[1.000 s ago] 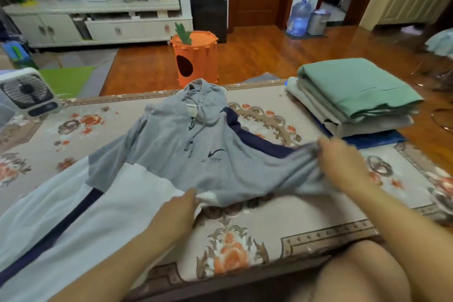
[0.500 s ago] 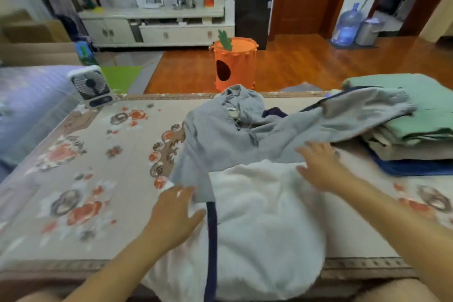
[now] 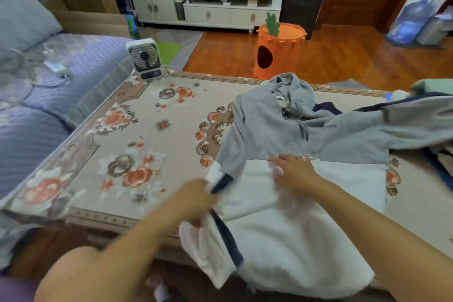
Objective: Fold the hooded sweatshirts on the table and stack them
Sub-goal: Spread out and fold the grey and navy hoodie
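Note:
A grey and white hooded sweatshirt [image 3: 289, 135] with navy stripes lies on the floral table [image 3: 137, 144], hood pointing away from me. Its white lower half hangs over the near edge. My left hand [image 3: 196, 201] grips the white sleeve with the navy stripe at the sweatshirt's left side. My right hand [image 3: 294, 169] rests flat, fingers spread, on the body where grey meets white. The other grey sleeve stretches right, over a stack of folded garments [image 3: 431, 86] at the frame's right edge, mostly cut off.
A small white fan [image 3: 145, 59] stands at the table's far left corner. A purple quilted sofa [image 3: 36, 81] runs along the left. An orange carrot-shaped bin [image 3: 279, 50] sits on the wooden floor beyond the table.
My view swung left. My left hand went from resting flat on the white part to gripping the left sleeve. My right hand slid left onto the middle of the body.

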A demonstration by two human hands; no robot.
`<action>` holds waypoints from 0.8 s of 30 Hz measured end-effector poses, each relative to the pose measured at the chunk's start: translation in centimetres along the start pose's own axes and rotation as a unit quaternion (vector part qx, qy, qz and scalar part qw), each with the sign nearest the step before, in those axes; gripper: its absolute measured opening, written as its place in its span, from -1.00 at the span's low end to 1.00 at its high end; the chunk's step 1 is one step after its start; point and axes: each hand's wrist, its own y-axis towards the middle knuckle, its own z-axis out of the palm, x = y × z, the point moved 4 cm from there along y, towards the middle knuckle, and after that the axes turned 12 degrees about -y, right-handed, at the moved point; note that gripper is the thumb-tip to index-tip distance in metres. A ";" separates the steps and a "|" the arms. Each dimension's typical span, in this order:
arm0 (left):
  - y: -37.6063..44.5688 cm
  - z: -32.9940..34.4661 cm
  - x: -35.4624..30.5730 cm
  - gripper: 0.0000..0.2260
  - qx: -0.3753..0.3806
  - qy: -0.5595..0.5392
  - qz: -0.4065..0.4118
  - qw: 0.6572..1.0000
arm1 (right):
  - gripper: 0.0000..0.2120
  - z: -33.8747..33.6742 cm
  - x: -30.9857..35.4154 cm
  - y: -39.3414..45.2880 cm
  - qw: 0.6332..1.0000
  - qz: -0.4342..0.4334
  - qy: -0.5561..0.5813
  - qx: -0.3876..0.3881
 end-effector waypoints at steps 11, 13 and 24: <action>5.7 -19.5 12.2 -0.65 -0.246 0.040 -0.059 0.967 | -0.58 -4.9 4.2 4.6 0.995 0.005 -0.014 -0.101; 6.6 -18.3 12.1 -0.59 -0.238 -0.046 -0.045 0.969 | -0.57 -6.8 5.6 7.0 0.995 -0.022 -0.015 -0.096; 11.5 -15.4 15.4 -0.63 -0.078 0.025 -0.013 0.997 | -0.18 -12.7 12.0 21.7 0.981 -0.097 -0.162 -0.040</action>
